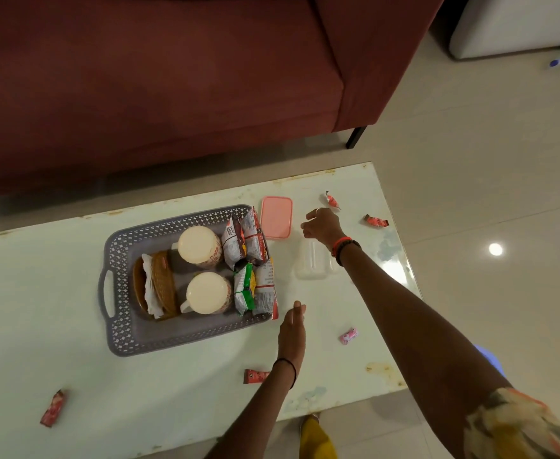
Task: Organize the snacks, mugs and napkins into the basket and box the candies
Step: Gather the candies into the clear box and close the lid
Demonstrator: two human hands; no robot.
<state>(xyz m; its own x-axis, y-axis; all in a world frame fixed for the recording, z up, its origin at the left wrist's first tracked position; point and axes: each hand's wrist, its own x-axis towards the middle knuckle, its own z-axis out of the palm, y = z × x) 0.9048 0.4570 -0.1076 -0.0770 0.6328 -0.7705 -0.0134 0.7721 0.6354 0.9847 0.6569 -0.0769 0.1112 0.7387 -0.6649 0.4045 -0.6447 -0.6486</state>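
Basket (pixel 119 246) sits mid-desk (pixel 56 293) and looks done: two mugs (pixel 199 246) upside down in its middle, napkins (pixel 149 286) in a brown holder at its left end, snack packets (pixel 248 250) stood along its right wall. We judge the step in hand to be boxing the candies. The clear box (pixel 310 263) lies just right of the basket, open, nothing visible inside; its pink lid (pixel 276 218) lies flat beyond it, touching or nearly touching the basket's far-right corner. The right hand (pixel 323 225) hovers right of the lid and past the box, fingers loosely curled; we cannot tell whether it holds anything. The left hand (pixel 293 329) is near the basket's front-right corner, fingers straight and together, holding nothing. Five candies are loose on the desk. The far candy (pixel 332 200) is just beyond the right hand, the edge candy (pixel 375 221) further right of the basket near the desk edge, the pink candy (pixel 349 336) right of the basket toward us, the wrist candy (pixel 255 376) in front of the basket beside the left wrist, and the lone candy (pixel 53 407) well off to the basket's front-left. To do it well, we would take the far candy first, drop each one straight into the box, share the near ones with the left hand, and close the lid last. Obstacles: the right forearm crosses over the box, so drops need it lifted clear; the edge candy could be knocked to the floor (pixel 470 160). A red sofa (pixel 139 77) stands behind the basket, off the desk.
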